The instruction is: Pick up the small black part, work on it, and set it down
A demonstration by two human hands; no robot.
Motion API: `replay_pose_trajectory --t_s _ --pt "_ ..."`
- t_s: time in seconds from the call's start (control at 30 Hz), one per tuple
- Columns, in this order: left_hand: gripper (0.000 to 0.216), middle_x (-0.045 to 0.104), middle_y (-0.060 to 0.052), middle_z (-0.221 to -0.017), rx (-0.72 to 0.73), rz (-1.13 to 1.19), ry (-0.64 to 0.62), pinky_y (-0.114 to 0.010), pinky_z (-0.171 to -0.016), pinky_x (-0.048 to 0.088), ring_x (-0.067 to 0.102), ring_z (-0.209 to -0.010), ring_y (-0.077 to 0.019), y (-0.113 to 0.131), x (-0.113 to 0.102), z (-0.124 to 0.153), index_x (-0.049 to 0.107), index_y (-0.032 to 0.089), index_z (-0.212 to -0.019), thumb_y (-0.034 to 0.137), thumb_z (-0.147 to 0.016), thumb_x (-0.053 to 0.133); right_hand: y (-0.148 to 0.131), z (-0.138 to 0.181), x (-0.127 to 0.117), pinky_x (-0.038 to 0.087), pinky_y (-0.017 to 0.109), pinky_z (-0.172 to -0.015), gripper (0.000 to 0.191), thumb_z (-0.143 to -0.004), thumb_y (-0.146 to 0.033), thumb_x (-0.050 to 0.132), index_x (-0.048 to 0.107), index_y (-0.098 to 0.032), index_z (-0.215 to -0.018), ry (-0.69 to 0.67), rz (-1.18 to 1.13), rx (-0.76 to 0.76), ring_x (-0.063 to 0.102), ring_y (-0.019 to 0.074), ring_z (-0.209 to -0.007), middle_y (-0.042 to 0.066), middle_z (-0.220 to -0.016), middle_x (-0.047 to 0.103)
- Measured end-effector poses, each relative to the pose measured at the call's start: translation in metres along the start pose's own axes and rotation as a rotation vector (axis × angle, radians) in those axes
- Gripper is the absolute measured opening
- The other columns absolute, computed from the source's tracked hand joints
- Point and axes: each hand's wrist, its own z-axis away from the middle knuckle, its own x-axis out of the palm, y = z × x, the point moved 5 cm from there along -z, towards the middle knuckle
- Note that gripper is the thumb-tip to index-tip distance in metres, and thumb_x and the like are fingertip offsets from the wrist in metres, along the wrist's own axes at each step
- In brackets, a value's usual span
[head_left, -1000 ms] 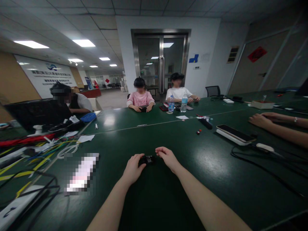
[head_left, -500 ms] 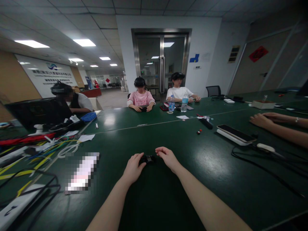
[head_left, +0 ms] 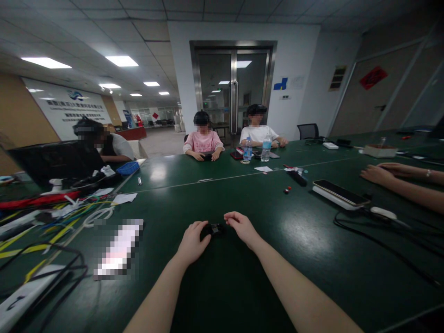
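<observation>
On the green table in front of me lies a small black object (head_left: 216,228) with some greyish detail on top; its kind is too small and dark to tell. My left hand (head_left: 193,240) grips its left end between thumb and fingers. Just to the right, my right hand (head_left: 241,226) hovers close to the object's other end, apart from it. Its thumb and fingertips come together in a pinch, and whatever may be between them does not show.
Left of my arm lies a blurred-out phone-like slab (head_left: 120,249), with tangled cables (head_left: 58,236) beyond it. A phone on a white box (head_left: 340,194) sits to the right, near another person's hands (head_left: 381,172). Two bottles (head_left: 266,149) stand before people across the table.
</observation>
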Motion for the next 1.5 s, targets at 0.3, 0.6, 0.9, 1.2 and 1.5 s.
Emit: replay_pose_trajectory --t_s 0.3,0.6,0.9,1.2,1.5 --pt "0.045 0.05 -0.004 -0.124 -0.016 0.014 -0.013 -0.037 -0.096 0.033 0.043 -0.115 -0.0217 -0.004 0.0014 -0.0002 0.047 0.025 -0.121 0.04 -0.079 0.046 -0.0067 0.0043 -0.0004 0.043 0.031 -0.081 0.023 -0.077 -0.026 0.049 0.061 -0.021 -0.095 0.0 -0.002 0.019 0.058 0.0151 -0.089 0.003 -0.099 0.063" --pt "0.044 0.049 -0.004 -0.125 -0.04 0.026 -0.023 -0.035 -0.094 0.035 0.044 -0.114 -0.0213 -0.008 0.0032 -0.0002 0.046 0.025 -0.121 0.04 -0.079 0.048 -0.0037 0.0033 -0.0004 0.043 0.031 -0.08 0.023 -0.078 -0.027 0.048 0.061 -0.022 -0.096 0.001 0.012 0.023 0.057 0.0153 -0.09 0.003 -0.099 0.062" --pt "0.042 0.052 -0.005 -0.12 0.008 -0.007 -0.005 -0.035 -0.094 0.034 0.046 -0.111 -0.021 -0.0063 0.0037 -0.0024 0.049 0.023 -0.119 0.04 -0.08 0.046 -0.0036 0.0022 0.0 0.043 0.031 -0.081 0.024 -0.078 -0.025 0.047 0.061 -0.021 -0.096 -0.003 0.016 0.005 0.058 0.0149 -0.089 0.003 -0.099 0.063" --pt "0.043 0.05 -0.004 -0.124 -0.007 -0.001 -0.025 -0.036 -0.094 0.033 0.044 -0.113 -0.021 -0.0057 0.0031 -0.0012 0.047 0.025 -0.121 0.04 -0.081 0.043 -0.0018 0.0017 0.0 0.043 0.031 -0.081 0.024 -0.078 -0.027 0.047 0.06 -0.022 -0.098 -0.013 0.023 0.014 0.057 0.0154 -0.09 0.003 -0.101 0.062" --pt "0.046 0.048 -0.003 -0.126 -0.032 0.005 -0.037 -0.036 -0.094 0.034 0.042 -0.115 -0.0217 -0.0076 0.0047 -0.0013 0.045 0.025 -0.123 0.041 -0.08 0.044 -0.0022 0.003 -0.0004 0.043 0.031 -0.082 0.025 -0.079 -0.026 0.046 0.06 -0.023 -0.099 -0.023 0.033 0.018 0.057 0.0155 -0.092 0.003 -0.102 0.061"
